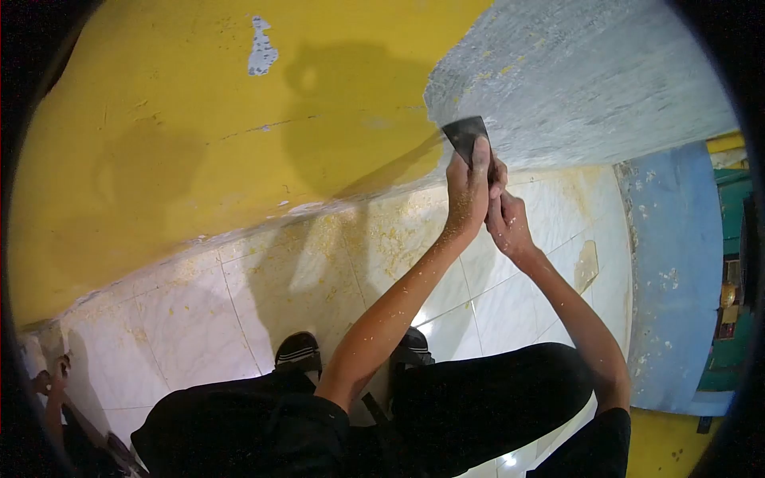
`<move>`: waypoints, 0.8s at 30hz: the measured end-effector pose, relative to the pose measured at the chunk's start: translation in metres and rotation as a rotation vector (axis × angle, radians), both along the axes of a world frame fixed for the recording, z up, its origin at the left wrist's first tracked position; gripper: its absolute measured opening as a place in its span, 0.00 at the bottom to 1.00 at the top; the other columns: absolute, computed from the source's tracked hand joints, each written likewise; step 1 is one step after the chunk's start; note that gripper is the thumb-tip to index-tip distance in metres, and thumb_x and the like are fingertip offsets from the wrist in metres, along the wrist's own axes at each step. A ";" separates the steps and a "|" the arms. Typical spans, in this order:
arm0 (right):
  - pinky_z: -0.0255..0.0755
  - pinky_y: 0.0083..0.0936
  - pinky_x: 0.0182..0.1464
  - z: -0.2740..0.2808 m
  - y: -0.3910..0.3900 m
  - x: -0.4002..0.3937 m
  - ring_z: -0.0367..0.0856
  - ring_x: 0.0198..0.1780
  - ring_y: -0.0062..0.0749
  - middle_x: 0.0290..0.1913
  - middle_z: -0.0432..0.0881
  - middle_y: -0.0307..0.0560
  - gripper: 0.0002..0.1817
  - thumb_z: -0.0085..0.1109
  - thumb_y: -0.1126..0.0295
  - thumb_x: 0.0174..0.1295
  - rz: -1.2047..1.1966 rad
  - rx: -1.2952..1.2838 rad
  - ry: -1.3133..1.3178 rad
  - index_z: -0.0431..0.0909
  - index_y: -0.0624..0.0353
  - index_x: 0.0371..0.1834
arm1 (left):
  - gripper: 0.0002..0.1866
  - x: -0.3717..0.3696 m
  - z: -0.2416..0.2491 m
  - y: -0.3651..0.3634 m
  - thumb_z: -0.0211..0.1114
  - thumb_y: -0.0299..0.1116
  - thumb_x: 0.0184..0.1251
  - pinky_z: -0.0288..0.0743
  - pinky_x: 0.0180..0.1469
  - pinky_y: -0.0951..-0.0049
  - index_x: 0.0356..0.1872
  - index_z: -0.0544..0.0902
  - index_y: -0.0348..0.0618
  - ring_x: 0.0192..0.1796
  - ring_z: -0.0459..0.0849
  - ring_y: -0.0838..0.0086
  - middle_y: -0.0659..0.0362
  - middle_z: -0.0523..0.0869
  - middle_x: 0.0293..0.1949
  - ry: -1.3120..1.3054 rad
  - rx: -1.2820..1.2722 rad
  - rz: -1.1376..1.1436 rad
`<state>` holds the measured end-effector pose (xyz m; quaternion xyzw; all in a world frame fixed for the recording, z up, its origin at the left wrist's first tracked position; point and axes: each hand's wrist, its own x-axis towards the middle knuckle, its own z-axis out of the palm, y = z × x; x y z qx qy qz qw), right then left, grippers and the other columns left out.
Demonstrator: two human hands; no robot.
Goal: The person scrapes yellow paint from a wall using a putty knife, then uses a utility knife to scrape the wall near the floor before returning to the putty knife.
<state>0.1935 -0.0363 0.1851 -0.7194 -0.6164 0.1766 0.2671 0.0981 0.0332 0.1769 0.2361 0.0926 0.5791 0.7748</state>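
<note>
A paint scraper (466,134) has its wide dark blade against the wall, right where the yellow paint (351,119) meets the bare grey plaster (574,88). My left hand (470,191) is closed around it, a finger laid along the back of the blade. Just below and to the right, my right hand (510,225) is closed at the handle end. Fingers hide most of the handle. Small yellow flakes cling to my forearms.
Yellow paint chips lie on the white tiled floor (303,263) along the wall's foot. A larger peeled piece (586,267) lies at right, near a blue wall section (673,279). Another person's hands (57,376) show at the lower left edge. My sandalled foot (297,350) is below.
</note>
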 end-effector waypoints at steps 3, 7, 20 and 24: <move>0.66 0.30 0.25 -0.006 -0.007 0.000 0.70 0.18 0.29 0.16 0.70 0.52 0.15 0.42 0.65 0.73 -0.032 0.005 0.107 0.73 0.67 0.39 | 0.23 0.005 -0.005 -0.004 0.48 0.50 0.75 0.60 0.20 0.82 0.24 0.67 0.44 0.15 0.64 0.84 0.64 0.71 0.15 -0.014 -0.048 -0.022; 0.66 0.28 0.24 0.011 -0.002 -0.013 0.69 0.18 0.27 0.17 0.71 0.51 0.16 0.42 0.63 0.73 0.015 0.014 0.014 0.73 0.68 0.41 | 0.20 -0.002 0.001 -0.002 0.48 0.47 0.76 0.55 0.17 0.82 0.26 0.66 0.45 0.14 0.62 0.86 0.64 0.71 0.15 0.006 0.004 0.031; 0.64 0.28 0.24 0.006 -0.008 -0.008 0.67 0.20 0.25 0.17 0.70 0.49 0.17 0.41 0.64 0.73 -0.064 -0.098 0.056 0.73 0.69 0.41 | 0.25 0.002 -0.006 -0.005 0.47 0.53 0.75 0.59 0.19 0.82 0.24 0.68 0.43 0.15 0.64 0.83 0.63 0.71 0.15 0.069 -0.053 -0.009; 0.64 0.28 0.24 0.000 -0.010 -0.004 0.66 0.20 0.25 0.16 0.70 0.49 0.18 0.40 0.63 0.74 -0.039 -0.066 -0.013 0.73 0.69 0.41 | 0.25 0.005 -0.008 -0.007 0.48 0.54 0.74 0.60 0.19 0.81 0.23 0.68 0.43 0.15 0.65 0.83 0.63 0.71 0.15 0.051 -0.088 -0.022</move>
